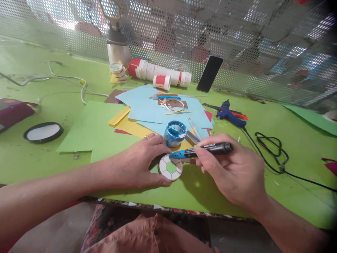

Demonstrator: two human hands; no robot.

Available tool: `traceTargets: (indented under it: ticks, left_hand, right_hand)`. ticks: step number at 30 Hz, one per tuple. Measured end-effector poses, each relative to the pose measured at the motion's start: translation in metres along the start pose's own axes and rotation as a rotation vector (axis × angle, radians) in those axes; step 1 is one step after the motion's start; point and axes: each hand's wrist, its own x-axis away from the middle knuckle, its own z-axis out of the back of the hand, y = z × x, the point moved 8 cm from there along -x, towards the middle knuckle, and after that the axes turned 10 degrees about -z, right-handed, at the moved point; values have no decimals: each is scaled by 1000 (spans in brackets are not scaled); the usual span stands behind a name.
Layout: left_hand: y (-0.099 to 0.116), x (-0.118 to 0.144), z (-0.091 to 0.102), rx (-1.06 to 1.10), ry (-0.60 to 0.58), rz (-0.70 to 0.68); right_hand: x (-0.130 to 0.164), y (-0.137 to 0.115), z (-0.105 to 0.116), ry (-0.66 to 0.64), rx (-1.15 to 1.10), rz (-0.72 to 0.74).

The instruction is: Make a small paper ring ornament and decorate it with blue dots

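Note:
A small round disc (pixel 164 172), white with dark dividing lines and a green hexagon at its centre, lies at the front of the table. My left hand (pixel 143 161) steadies it, thumb at its lower edge and fingers round its upper left side. Between the fingers and thumb of my right hand (pixel 231 172) is a black marker (pixel 210 149) whose front end is smeared with blue paint. Its tip meets the disc's upper rim, where tiny blue dots show. Just behind stands an open jar of blue paint (pixel 172 135) with a flat metal handle leaning out of it.
Coloured paper sheets (pixel 147 105) lie mid-table, bearing pens and a clear ring. A blue glue gun (pixel 230 114) with a black cord (pixel 271 168) is at right. Paper cups (pixel 163 72), a phone (pixel 210 73) and a spray bottle (pixel 117 49) stand along the perforated screen.

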Motion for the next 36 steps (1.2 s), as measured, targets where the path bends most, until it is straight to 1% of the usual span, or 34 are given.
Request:
traceTargets:
  ticks: [5, 15, 17, 20, 23, 31, 36]
  left_hand:
    - [0, 1, 0, -14, 2, -1]
    - [1, -2, 1, -31, -7, 16]
    - [2, -2, 2, -26, -6, 19]
    - [2, -1, 2, -10, -7, 24]
    - [1, -1, 2, 2, -5, 34]
    - [-1, -1, 0, 9, -9, 30]
    - [0, -2, 0, 3, -17, 35]
  right_hand:
    - [1, 1, -3, -35, -34, -43]
    - [3, -3, 0, 22, -55, 41]
    - [4, -3, 6, 55, -117, 32]
    - [6, -1, 19, 152, -209, -9]
    - [6, -1, 28, 213, -205, -27]
    - [4, 1, 23, 196, -166, -13]
    - [2, 6, 19, 147, -268, -36]
